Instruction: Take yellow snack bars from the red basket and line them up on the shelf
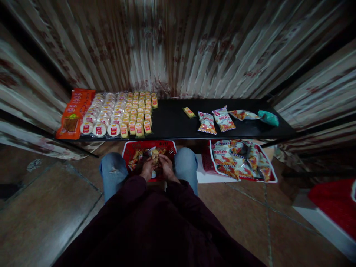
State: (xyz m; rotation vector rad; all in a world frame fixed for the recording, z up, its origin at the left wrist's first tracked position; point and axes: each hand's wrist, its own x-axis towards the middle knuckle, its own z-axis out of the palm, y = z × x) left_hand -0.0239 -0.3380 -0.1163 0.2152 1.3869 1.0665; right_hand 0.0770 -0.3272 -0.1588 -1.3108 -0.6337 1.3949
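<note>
Between my knees, my left hand (pixel 148 168) and my right hand (pixel 166 165) come together over a red basket (pixel 174 145) with a white rim. Their fingers are closed around a small yellowish wrapped snack cake (pixel 155 159); its label is not readable. Under the hands, the basket holds more packaged snacks (pixel 135 160), partly hidden. Ahead on the black shelf (pixel 169 122) stand rows of small yellow wrapped cakes (pixel 139 128). Left of these are round white packaged cakes (pixel 99 129). One single yellow wrapped cake (pixel 189 112) lies apart near the middle.
An orange snack bag (pixel 72 113) lies at the shelf's left end. White-and-orange snack bags (pixel 224 119) and a green packet (pixel 268 118) lie toward the right. A second red basket (pixel 207 160), full of snack bags, stands on the floor. Pleated curtains (pixel 178 48) hang behind.
</note>
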